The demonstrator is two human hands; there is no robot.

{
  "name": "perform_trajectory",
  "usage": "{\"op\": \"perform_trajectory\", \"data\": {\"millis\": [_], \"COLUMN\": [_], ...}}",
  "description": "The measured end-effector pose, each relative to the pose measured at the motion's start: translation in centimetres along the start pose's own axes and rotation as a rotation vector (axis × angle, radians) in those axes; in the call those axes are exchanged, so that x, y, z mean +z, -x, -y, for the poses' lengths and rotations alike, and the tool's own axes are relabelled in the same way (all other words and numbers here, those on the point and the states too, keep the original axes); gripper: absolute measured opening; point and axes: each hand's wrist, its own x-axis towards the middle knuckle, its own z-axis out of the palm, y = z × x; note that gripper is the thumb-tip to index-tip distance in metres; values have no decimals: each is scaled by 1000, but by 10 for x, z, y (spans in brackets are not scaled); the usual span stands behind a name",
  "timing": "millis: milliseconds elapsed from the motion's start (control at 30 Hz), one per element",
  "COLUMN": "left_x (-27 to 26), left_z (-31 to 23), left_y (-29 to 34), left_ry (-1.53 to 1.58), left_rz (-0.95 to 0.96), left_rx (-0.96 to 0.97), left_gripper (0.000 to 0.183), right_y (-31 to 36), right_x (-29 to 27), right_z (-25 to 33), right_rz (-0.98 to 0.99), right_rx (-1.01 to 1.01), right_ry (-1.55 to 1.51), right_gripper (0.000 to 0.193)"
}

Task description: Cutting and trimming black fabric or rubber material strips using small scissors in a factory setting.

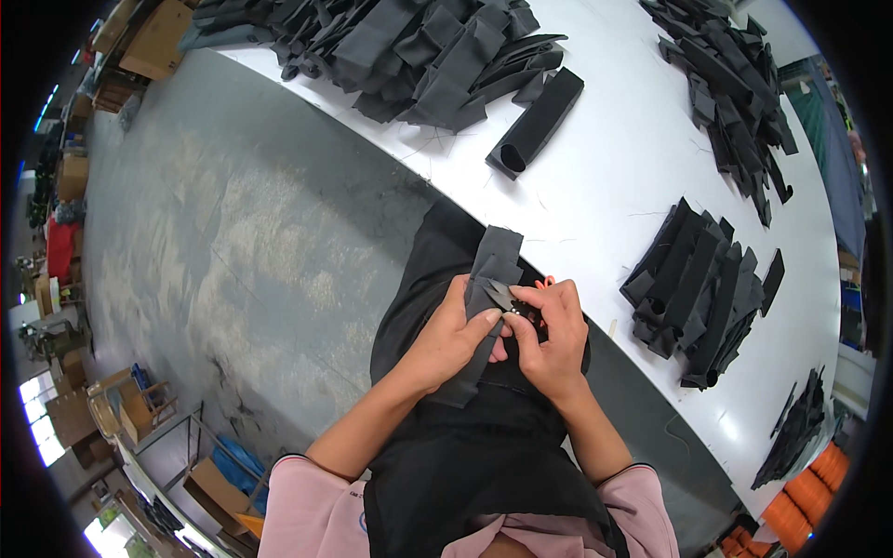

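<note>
Over my lap, my left hand (453, 337) pinches a dark grey fabric strip (500, 249) between thumb and fingers. The strip hangs lengthwise, its upper end near the table edge and its lower end on my black apron (446, 456). My right hand (554, 337) is closed around small scissors (500, 296) with metal blades and orange-and-black handles. Their blades lie against the strip, close to my left thumb. My right fingers partly cover the handles. A single folded black strip (539, 121) lies on the white table beyond my hands.
The white table (595, 186) runs diagonally along my right. A large heap of grey strips (428, 56) covers its far left. More strip piles (693, 288) lie at the right, with another pile (730, 84) behind. Orange spools (805, 498) stand past the right corner. Grey floor (233, 232) spreads at the left.
</note>
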Motion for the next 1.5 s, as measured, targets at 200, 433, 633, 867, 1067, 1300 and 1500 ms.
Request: {"op": "perform_trajectory", "data": {"millis": [200,433,633,867,1067,1300,1500], "left_x": [-3,-4,-1,3,2,0,6], "left_z": [-1,-1,-2,-3,9,3,5], "left_y": [0,-1,1,1,1,-2,-1], "left_ry": [-28,-93,-40,-165,-130,21,-351], "left_rz": [23,3,26,10,81,130,26], "left_rx": [28,46,-15,93,16,-56,54], "left_gripper": [31,35,40,45,46,46,56], "right_y": [-3,3,8,12,8,19,5], "right_x": [3,8,9,13,2,-12,-6], "right_z": [2,5,10,0,12,-3,0], "right_rz": [-4,-7,-18,-61,-76,-7,-32], "right_rx": [-22,45,151,58,318,81,-64], "right_ry": [33,14,-84,-74,-546,8,93], "right_gripper": [25,23,19,21,28,27,28]}}
